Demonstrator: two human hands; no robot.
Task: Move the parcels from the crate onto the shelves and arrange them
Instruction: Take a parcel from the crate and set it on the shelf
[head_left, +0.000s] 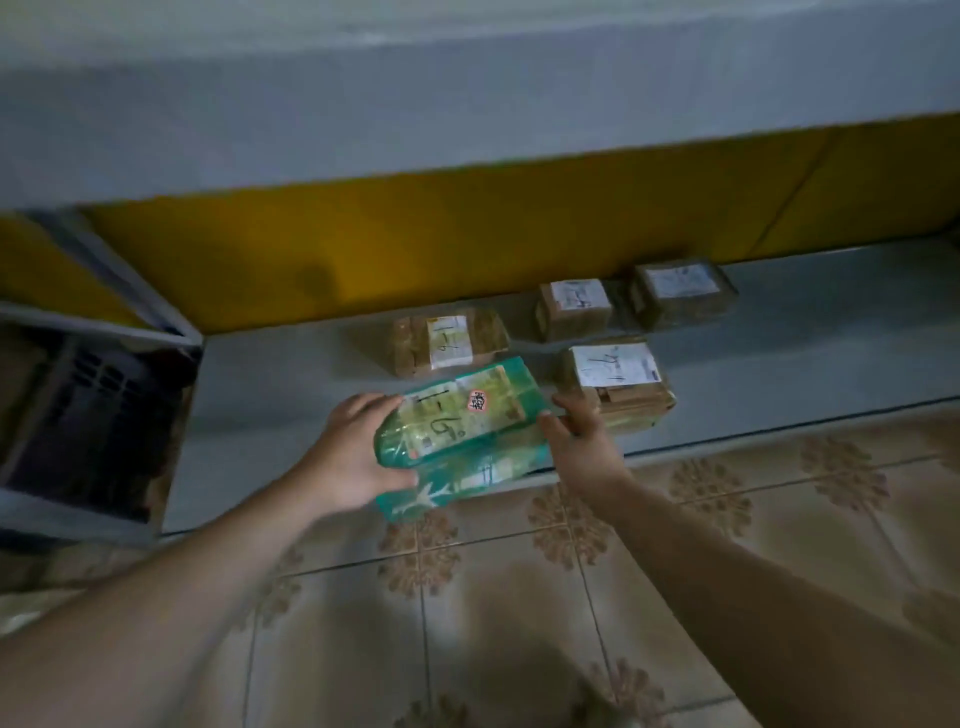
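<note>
At the front lip of the low shelf: green parcel held in both hands, far half over the shelf, near half overhanging the floor. Can't tell whether its underside touches the shelf.

Left hand wraps the near-left end, fingers curled over the top edge, thumb along the near side. Right hand clamps the far-right end, its fingertips mostly hidden by the parcel.

Long axis runs near-left to far-right, skewed against the shelf front. Right end sits just beside a brown parcel, maybe touching, can't tell. Far edge is close to a second brown parcel. Third parcel and fourth parcel sit farther back right. Free shelf lies to the left.

My read: placing step, nearly down. Next move is a push away from the body plus a small turn to square it with the row. Left hand has room to swing; right hand is boxed in and should act as pivot. Risk: right knuckles nudging the brown parcel.

Crate is far left; contents not visible.
</note>
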